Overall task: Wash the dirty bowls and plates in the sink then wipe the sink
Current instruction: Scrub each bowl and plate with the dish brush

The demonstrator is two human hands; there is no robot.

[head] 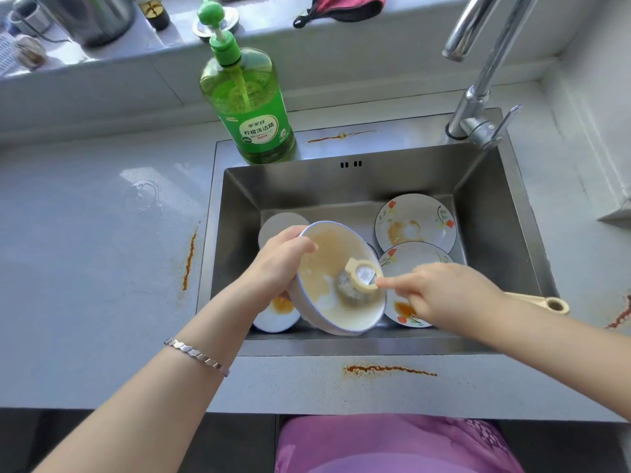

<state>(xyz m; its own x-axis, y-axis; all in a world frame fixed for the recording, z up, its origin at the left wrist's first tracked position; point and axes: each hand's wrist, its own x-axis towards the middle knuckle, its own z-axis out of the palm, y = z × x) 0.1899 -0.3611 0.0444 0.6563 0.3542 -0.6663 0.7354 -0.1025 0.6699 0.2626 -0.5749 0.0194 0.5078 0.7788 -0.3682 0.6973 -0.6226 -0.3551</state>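
Observation:
My left hand [278,259] grips the rim of a white bowl [333,247], tilted over the steel sink [505,216]; its inside is smeared brownish with some white foam. My right hand [440,291] holds a cream-handled dish brush [362,279] whose scrubbing head presses into the bowl's bottom. The brush handle's end [556,305] sticks out past my right wrist. In the sink lie a flowered plate [415,223] with orange stains, a second flowered plate [415,259] below it, a bowl with orange residue [276,312] under my left hand, and an upturned bowl [280,223] behind.
A green bottle of dish soap [252,107] stands at the sink's back left corner. The chrome tap [485,80] rises at the back right, spout off. Orange-brown streaks mark the counter [389,370] and sink surround. Jars and a red cloth [341,6] sit on the sill.

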